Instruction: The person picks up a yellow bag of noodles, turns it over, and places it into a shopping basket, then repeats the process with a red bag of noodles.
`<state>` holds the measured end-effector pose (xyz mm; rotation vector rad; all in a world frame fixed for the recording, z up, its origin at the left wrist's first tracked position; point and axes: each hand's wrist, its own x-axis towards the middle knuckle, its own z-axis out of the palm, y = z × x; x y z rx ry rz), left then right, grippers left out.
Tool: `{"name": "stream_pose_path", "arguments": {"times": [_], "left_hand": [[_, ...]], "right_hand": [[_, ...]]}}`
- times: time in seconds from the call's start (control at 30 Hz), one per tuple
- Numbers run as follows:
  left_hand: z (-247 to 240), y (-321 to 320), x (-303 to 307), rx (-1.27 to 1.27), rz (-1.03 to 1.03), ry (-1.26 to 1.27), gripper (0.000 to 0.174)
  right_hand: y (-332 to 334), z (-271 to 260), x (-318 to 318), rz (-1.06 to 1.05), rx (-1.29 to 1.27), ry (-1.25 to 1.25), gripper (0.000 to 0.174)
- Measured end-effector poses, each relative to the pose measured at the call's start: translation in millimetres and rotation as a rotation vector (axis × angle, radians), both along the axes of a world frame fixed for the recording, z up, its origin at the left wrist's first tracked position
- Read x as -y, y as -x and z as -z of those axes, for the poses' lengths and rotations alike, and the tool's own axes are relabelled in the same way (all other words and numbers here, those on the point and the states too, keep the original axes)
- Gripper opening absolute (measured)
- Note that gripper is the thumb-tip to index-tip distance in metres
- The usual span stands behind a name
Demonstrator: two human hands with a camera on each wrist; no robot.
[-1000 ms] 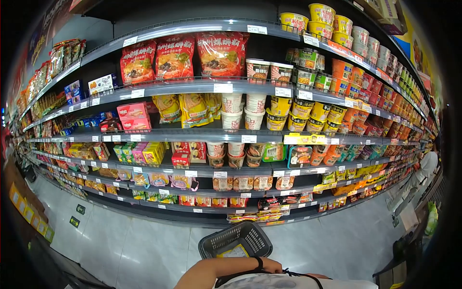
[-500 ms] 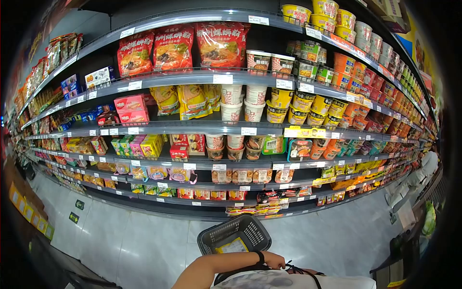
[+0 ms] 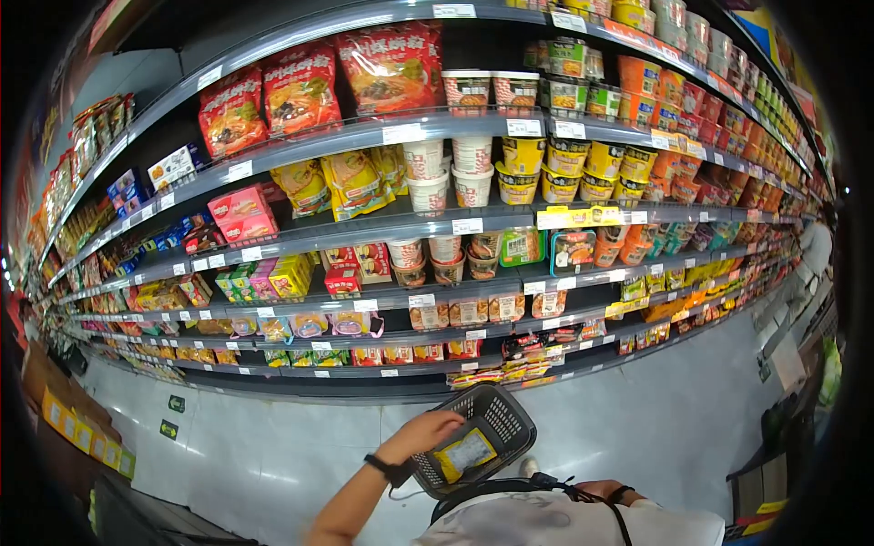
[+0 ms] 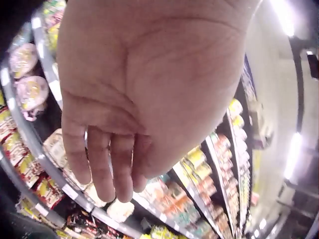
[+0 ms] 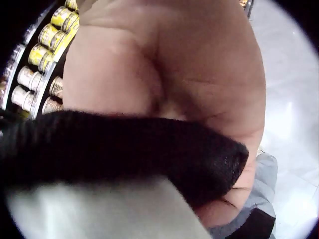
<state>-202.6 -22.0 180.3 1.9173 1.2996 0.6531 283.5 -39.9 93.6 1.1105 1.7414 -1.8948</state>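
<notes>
In the head view my left hand [image 3: 426,432], a black band on its wrist, reaches over the left rim of a dark grey shopping basket [image 3: 503,411]. Its palm and loosely bent fingers hold nothing in the left wrist view. Inside the basket lies a flat yellow-edged packet [image 3: 467,454]. My right hand [image 3: 598,490] is low by the waist, against the white shirt [image 3: 510,517]. A wide black fabric strap [image 5: 124,144] crosses its palm in the right wrist view, with fingers curled round it; most of those fingers are hidden behind the strap.
Long shelves carry large red noodle bags [image 3: 300,89], white cups [image 3: 428,191], yellow cups [image 3: 519,185] and boxed snacks [image 3: 241,217]. Pale floor tiles [image 3: 300,437] run along the shelf foot. Cartons [image 3: 82,432] stand at left; another person [image 3: 813,246] is far right.
My left hand has left the waist area and swung out left over the basket. The basket sits further right in view, the packet in it shows more fully, and the shelves appear tilted.
</notes>
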Motion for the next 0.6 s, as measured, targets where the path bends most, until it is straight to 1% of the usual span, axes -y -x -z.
{"name": "stream_pose_path", "arguments": {"times": [0.03, 0.1, 0.13, 0.17, 0.2, 0.23, 0.27, 0.33, 0.4, 0.43, 0.47, 0.53, 0.57, 0.6], "left_hand": [[0, 9, 13, 0.124, -0.109, 0.035, 0.028], [18, 24, 51, 0.355, -0.332, 0.12, 0.026], [30, 29, 67, 0.435, -0.399, 0.124, 0.025], [43, 31, 81, 0.441, -0.458, 0.122, 0.025], [57, 32, 95, 0.449, -0.524, 0.121, 0.025], [58, 30, 107, 0.456, -0.537, 0.135, 0.026], [57, 26, 120, 0.462, -0.554, 0.15, 0.026], [60, 21, 139, 0.481, -0.596, 0.172, 0.026], [63, 18, 150, 0.504, -0.637, 0.196, 0.026], [64, 18, 151, 0.496, -0.652, 0.177, 0.025], [65, 17, 153, 0.491, -0.667, 0.161, 0.025], [64, 15, 155, 0.482, -0.693, 0.135, 0.024], [62, 15, 154, 0.471, -0.698, 0.145, 0.024], [61, 14, 150, 0.463, -0.699, 0.155, 0.025]], "right_hand": [[9, -15, 0, 0.01, 0.028, -0.006, 0.052], [16, -2, 9, 0.104, 0.064, -0.07, 0.043], [21, 4, 17, 0.182, 0.1, -0.135, 0.04], [32, -6, 20, 0.231, 0.123, -0.17, 0.038], [40, -20, 23, 0.226, 0.113, -0.168, 0.037], [53, -42, 25, 0.221, 0.103, -0.167, 0.035], [52, -34, 27, 0.178, 0.068, -0.14, 0.033], [39, 3, 8, 0.093, -0.007, -0.11, 0.031], [-17, 194, -20, -0.35, -0.256, -0.439, 0.037], [-4, 175, -25, -0.305, -0.127, -0.252, 0.036], [0, 167, -29, -0.258, 0.006, -0.065, 0.035], [0, 169, -31, -0.426, -0.19, -0.351, 0.031], [-3, 170, -26, -0.194, -0.163, -0.256, 0.028], [-4, 170, -28, -0.284, -0.216, -0.381, 0.028]]}}
